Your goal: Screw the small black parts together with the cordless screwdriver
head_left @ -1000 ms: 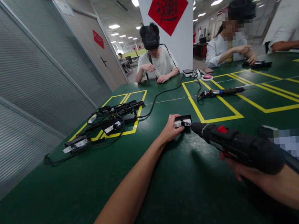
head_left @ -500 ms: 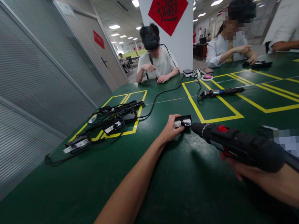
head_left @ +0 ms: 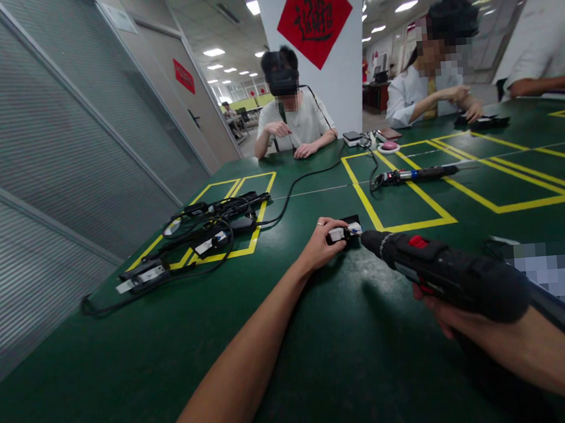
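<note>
My left hand (head_left: 325, 242) is closed round the left end of a small black case with white parts inside (head_left: 345, 231), which rests on the green table (head_left: 317, 339). In my right hand (head_left: 454, 315) is a black cordless drill (head_left: 444, 270) with a red switch on top, its grip mostly hidden below the body. The drill points left, and its chuck (head_left: 374, 243) is close to the right end of the case. Whether the bit touches the case I cannot tell.
Several black devices with cables (head_left: 211, 236) lie inside yellow tape lines at the left. A pen-like tool (head_left: 416, 174) with a cord lies beyond the drill. Across the table sits a person (head_left: 295, 119) with a headset; another person (head_left: 432, 95) works at the right.
My left hand has tilted the case slightly, and its fingers have shifted a little over it. The drill stays close to the same end; the whole view has moved slightly.
</note>
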Tool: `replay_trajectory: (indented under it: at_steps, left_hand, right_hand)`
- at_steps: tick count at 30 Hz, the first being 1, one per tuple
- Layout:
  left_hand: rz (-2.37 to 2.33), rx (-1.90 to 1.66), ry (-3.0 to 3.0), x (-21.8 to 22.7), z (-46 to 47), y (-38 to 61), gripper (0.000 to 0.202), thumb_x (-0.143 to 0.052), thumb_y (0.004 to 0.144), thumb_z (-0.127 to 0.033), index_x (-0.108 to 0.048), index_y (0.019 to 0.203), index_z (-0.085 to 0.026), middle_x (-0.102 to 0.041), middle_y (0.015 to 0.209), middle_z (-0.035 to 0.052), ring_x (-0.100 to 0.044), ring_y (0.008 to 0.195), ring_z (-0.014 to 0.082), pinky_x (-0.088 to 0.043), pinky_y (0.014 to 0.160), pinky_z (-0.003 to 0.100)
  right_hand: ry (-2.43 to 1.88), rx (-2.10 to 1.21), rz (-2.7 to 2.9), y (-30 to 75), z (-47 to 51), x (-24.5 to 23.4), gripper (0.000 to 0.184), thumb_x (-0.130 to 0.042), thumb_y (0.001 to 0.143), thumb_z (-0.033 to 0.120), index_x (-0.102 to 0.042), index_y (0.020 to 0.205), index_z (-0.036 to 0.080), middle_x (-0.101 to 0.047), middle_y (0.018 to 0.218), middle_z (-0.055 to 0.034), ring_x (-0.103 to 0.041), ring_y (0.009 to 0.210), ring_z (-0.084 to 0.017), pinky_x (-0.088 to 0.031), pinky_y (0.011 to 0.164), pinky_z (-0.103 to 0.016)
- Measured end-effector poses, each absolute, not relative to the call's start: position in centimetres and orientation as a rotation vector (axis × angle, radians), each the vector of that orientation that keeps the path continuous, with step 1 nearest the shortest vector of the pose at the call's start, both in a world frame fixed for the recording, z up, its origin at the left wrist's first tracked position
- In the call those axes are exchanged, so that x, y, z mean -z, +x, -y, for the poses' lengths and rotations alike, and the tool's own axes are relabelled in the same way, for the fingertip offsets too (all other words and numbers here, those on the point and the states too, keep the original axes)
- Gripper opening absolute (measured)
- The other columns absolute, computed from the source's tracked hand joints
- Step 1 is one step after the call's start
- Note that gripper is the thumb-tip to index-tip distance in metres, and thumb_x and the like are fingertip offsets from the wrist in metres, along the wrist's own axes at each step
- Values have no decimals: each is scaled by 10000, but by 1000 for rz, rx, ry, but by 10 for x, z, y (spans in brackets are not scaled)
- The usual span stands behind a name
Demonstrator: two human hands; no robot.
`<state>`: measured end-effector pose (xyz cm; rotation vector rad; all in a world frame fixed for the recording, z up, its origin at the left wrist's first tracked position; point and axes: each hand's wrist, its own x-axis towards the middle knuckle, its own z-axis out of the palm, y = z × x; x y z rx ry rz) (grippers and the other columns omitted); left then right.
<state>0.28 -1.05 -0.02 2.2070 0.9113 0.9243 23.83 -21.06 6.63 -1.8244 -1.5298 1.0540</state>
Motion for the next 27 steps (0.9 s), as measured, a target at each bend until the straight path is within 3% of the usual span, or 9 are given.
replay_trajectory:
  at_steps: [2,5,7,14,20,25,27]
  left_hand:
    - [-923,-938,2190,0,10,4,337,-640,772,-231,-604,1106,-206,-487,1105,63,-504,1048,188,-407,1003,362]
    - [-961,-982,2169,3,8,6,282,-652,782,-283,-621,1047,-192,-490,1087,62,-511,1014,179,-426,970,350]
    - [-968,-1004,2173,4,7,6,260,-654,784,-280,-626,1024,-185,-494,1074,62,-509,1008,177,-426,963,347]
    - [-955,-984,2188,4,6,6,236,-642,798,-271,-628,1018,-187,-500,1070,63,-502,1023,180,-415,973,352]
    - [-957,-995,2191,5,5,7,241,-645,797,-279,-632,1017,-182,-500,1064,65,-499,1032,182,-411,977,345]
    - [-957,-991,2177,5,5,7,249,-648,793,-274,-629,1023,-179,-499,1070,65,-504,1028,179,-412,979,345]
    - [-967,-988,2175,6,5,7,248,-647,794,-271,-629,1025,-184,-502,1076,64,-504,1027,179,-413,979,348]
  right_hand:
    - [-1846,-1071,1519,237,211,-68,388,-542,778,594,-693,836,242,-673,656,-20,-633,627,-213,-518,569,-308]
    - [-1810,-1072,1503,236,213,-69,388,-566,765,588,-698,898,249,-704,729,-21,-660,689,-217,-536,639,-309]
    - [-1759,-1067,1513,236,214,-69,350,-588,774,548,-695,930,253,-719,813,-22,-669,735,-214,-542,697,-308]
    - [-1726,-1088,1504,237,212,-66,363,-603,785,539,-680,1009,264,-675,766,-4,-643,712,-200,-531,671,-302]
    - [-1821,-1082,1485,235,212,-71,334,-585,778,530,-670,905,233,-663,673,-11,-635,650,-218,-529,587,-314]
    - [-1756,-1083,1454,238,211,-63,334,-600,767,487,-665,989,246,-718,845,-35,-679,810,-235,-552,757,-332]
    - [-1736,-1025,1487,238,211,-63,346,-595,769,511,-660,981,246,-700,762,-20,-676,757,-227,-551,753,-337]
